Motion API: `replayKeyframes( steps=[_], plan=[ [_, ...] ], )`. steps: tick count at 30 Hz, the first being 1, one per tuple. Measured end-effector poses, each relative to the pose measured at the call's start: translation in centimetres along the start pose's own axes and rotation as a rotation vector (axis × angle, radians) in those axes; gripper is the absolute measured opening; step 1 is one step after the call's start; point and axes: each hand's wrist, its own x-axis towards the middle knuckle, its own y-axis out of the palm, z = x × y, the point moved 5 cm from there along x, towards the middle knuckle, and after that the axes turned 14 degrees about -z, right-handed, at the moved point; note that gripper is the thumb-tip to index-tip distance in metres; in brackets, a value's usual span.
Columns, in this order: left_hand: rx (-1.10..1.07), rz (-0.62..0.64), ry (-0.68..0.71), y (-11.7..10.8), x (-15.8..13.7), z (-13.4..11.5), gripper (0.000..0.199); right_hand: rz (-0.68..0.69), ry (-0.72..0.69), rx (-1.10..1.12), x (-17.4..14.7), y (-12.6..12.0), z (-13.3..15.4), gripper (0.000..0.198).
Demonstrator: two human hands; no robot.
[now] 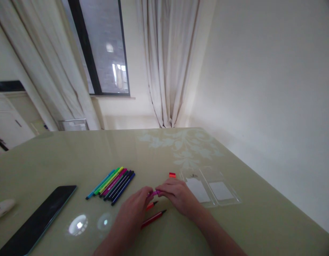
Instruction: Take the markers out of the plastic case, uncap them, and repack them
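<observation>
A pink felt-tip pen (155,193) spans the gap between my two hands. My left hand (136,206) is closed round one end of it, and the fingertips of my right hand (176,195) pinch the other end. Whether the pen's cap is on is hidden by the fingers. Beside my left hand lie a dark red felt-tip pen (153,219) and an orange-red one (151,206), both with bare dark tips pointing right. Just beyond my right hand sit small red and orange pen caps (172,175).
Several capped felt-tip pens (111,185) lie in a slanted row left of my hands. An open clear plastic case (213,188) with white inserts is at the right. A black tablet-like slab (38,220) and a white rounded object (3,209) lie on the glossy table (81,153).
</observation>
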Motion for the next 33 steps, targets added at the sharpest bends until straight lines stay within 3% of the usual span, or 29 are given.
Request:
replayKeyframes(
  steps=[4,7,9,11,13,18,21,27,33],
  plan=[
    [0.035,0.021,-0.057,-0.9,0.2,0.3,0.024,-0.027,0.006,-0.040,0.1,-1.4,-1.6,0.028],
    [0.039,-0.065,-0.145,-2.7,0.8,1.4,0.029,-0.231,0.105,-0.116,0.2,-4.5,-4.6,0.030],
    [-0.002,-0.135,-0.124,-3.8,1.1,1.6,0.030,-0.383,0.186,-0.143,0.1,-6.3,-6.0,0.027],
    [-0.022,-0.159,-0.055,-4.1,1.2,1.4,0.028,-0.356,0.205,-0.186,0.1,-6.1,-6.3,0.025],
    [-0.016,-0.132,0.002,-3.7,1.0,0.9,0.026,-0.244,0.201,-0.273,0.1,-4.6,-5.7,0.021],
    [-0.017,-0.009,0.009,-2.3,0.6,0.3,0.031,-0.040,0.256,-0.400,-0.5,-1.6,-5.3,0.012],
    [-0.034,-0.009,-0.012,-2.6,0.8,1.0,0.034,-0.068,0.285,-0.393,-0.6,-2.2,-6.2,0.015],
    [0.293,-0.359,-0.105,-5.3,1.2,5.0,0.034,-0.258,0.326,-0.277,-0.1,-4.4,-6.9,0.023],
    [0.407,-0.230,-0.090,-4.7,1.1,5.6,0.023,-0.271,0.282,-0.214,0.0,-3.6,-5.6,0.025]
  ],
)
